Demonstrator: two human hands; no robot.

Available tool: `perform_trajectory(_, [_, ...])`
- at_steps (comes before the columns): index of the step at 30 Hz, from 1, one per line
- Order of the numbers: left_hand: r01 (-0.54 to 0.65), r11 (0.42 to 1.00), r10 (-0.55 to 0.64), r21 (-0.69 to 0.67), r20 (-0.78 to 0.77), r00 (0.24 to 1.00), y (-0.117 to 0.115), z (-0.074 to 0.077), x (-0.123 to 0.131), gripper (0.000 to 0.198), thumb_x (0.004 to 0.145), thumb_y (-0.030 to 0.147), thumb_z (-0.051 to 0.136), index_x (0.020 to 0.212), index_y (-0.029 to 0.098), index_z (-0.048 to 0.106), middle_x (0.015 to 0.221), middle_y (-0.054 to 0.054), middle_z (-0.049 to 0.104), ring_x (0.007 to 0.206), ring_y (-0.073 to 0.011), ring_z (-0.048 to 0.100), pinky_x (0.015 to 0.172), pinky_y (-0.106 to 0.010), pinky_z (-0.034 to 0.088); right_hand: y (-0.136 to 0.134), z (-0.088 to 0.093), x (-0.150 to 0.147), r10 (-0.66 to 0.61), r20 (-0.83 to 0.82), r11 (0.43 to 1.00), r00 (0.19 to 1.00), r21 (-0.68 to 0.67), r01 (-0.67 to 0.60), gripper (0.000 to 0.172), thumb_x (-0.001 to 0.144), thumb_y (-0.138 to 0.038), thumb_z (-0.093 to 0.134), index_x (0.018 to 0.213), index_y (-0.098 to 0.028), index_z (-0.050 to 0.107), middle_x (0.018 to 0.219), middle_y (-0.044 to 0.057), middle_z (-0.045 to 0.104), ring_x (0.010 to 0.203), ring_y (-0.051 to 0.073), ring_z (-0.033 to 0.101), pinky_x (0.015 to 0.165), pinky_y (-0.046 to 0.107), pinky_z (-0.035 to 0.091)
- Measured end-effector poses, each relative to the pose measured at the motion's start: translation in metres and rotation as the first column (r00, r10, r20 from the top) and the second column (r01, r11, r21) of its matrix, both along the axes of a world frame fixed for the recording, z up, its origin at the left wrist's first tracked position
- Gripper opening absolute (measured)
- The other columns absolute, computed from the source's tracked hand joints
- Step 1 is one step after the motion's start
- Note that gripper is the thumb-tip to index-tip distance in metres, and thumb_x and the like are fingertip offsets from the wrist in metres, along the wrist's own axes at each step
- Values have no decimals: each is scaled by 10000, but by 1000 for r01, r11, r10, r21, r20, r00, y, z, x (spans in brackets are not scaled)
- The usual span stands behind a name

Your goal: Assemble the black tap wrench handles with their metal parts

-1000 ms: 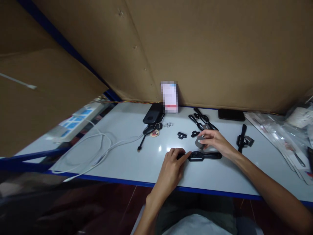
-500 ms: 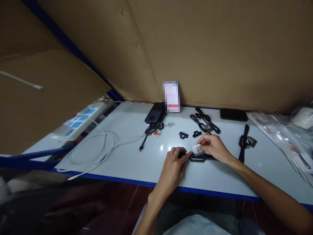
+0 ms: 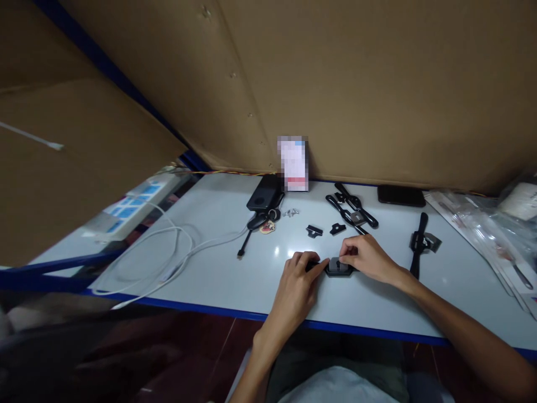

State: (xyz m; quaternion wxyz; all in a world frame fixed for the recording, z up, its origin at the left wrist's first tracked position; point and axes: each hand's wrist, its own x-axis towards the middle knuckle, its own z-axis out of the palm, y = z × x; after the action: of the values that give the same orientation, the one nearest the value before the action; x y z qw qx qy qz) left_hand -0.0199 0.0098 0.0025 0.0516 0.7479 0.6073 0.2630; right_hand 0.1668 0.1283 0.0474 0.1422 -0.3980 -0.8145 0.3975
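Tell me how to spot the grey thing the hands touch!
On the white table, look between the left hand and right hand. The grey square piece sits on a black strap there. Other grey pieces lie farther back, untouched.

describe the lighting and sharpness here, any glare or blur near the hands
Head view: dim, warm light; a small glare spot on the white table just beyond the left hand. Head view: both hands, the right hand too, look fairly sharp; the card at the back is pixelated; the table's edges bow from wide-angle distortion; lower left is dark, smeared.
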Motion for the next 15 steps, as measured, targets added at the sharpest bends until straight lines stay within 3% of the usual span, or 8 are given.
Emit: perform_trajectory(15, [25, 1000, -26, 14, 39, 999, -1, 1, -1, 491, 921, -10, 492, 1312, 230, 665, 1165, -104, 621, 1049, -275, 527, 855, -444, 510, 0, 0, 1, 22, -29, 1000, 999, 6, -22, 179, 819, -44, 633, 735, -188, 697, 663, -33, 676, 630, 123, 603, 649, 234, 412])
